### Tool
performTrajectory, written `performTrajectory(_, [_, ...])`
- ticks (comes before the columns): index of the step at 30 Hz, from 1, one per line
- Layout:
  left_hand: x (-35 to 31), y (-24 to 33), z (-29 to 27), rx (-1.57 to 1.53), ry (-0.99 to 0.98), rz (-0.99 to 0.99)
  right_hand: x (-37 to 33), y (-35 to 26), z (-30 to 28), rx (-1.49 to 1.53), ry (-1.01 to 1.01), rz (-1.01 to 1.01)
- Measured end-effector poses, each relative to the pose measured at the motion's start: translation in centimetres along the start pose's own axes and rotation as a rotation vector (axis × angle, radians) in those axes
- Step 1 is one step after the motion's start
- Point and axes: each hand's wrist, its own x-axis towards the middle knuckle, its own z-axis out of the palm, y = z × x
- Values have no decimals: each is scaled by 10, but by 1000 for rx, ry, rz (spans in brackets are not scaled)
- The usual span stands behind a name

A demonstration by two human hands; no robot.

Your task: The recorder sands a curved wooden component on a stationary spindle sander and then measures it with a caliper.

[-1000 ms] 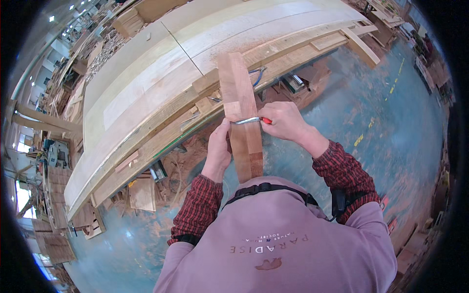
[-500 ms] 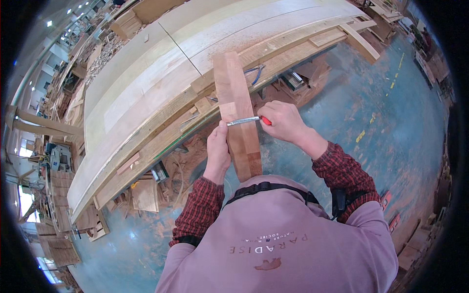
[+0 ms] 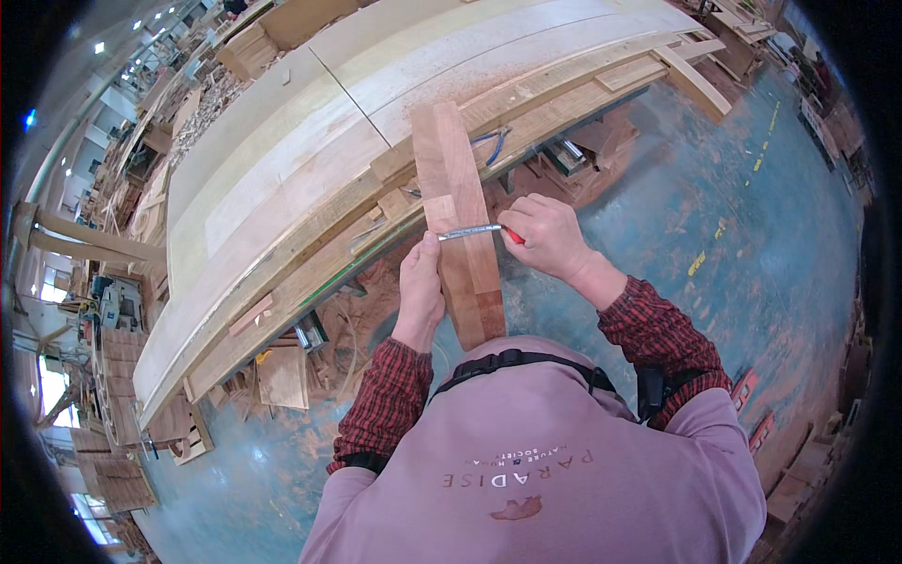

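Observation:
A long, narrow board (image 3: 460, 179) of brown wood, with a paler patch midway, runs from the bench edge to the front of my body. Across its top lies a slim silver tool with a red handle (image 3: 470, 231); its exact kind is hard to make out. My right hand (image 3: 550, 237), just off the board's right edge, is closed around the red handle. At the left edge, my left hand (image 3: 420, 289) is closed with its thumb on the tool's silver end. Its other fingers are mostly hidden.
A pale sheet-topped workbench (image 3: 282, 179) with timber rails stretches across the far side. Blue-handled pliers (image 3: 496, 146) lie on its edge, right of the board. Wood offcuts (image 3: 284, 378) and shavings lie under the bench. Sawdust covers the blue floor (image 3: 658, 179).
Both hands and the silver tool stay nearly where they were on the board, the red handle tilting slightly. The whole view has shifted a little.

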Motion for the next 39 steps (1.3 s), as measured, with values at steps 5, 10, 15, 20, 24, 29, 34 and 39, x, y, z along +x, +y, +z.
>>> performTrajectory(5, [1,-2,-1,-5,-4,-23,-3,2,4,-3,32,-12])
performTrajectory(10, [2,-2,-2,-6,5,-38,-2,3,3,-5,39,-29])
performTrajectory(15, [3,-6,-5,0,-15,-15,-3,2,1,-26,48,-39])
performTrajectory(20, [2,-7,-5,-3,-24,-20,-5,3,1,-36,42,-38])
performTrajectory(24, [1,-8,-9,-13,-47,-10,-5,2,0,-38,36,-33])
performTrajectory(29, [3,-10,-13,-37,-51,-21,-6,3,1,-52,39,-33])
performTrajectory(34, [5,-14,-16,-38,-58,-8,-6,2,1,-54,53,-37])
performTrajectory(39, [4,-11,-13,-29,-49,-5,-6,2,0,-58,34,-39])
